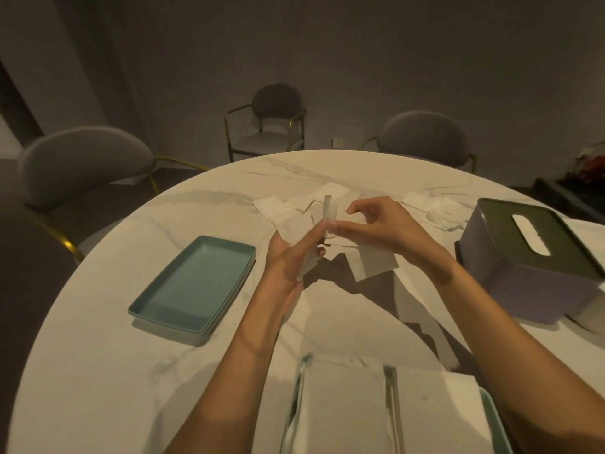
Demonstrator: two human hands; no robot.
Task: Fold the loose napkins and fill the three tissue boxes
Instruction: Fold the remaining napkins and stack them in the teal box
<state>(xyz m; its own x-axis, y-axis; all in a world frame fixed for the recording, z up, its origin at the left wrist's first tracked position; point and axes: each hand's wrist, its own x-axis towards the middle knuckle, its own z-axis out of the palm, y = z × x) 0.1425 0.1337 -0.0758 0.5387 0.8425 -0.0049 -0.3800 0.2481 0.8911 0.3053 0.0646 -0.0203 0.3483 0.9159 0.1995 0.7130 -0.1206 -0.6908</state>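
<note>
Both hands hold one white napkin (373, 263) above the middle of the round marble table (108, 365). My left hand (291, 257) pinches its left part, with a rolled bit of paper sticking up above the fingers. My right hand (383, 224) pinches the napkin's upper edge, and a flap hangs down below it. Several loose napkins (301, 201) lie spread on the table behind the hands. A grey tissue box (523, 273) with a dark slotted lid stands at the right. Folded napkins (343, 407) fill containers at the near edge.
A stack of empty teal trays (193, 283) sits left of my hands. Grey chairs with gold frames (82, 162) stand around the far side of the table. More loose napkins (442, 208) lie behind the tissue box.
</note>
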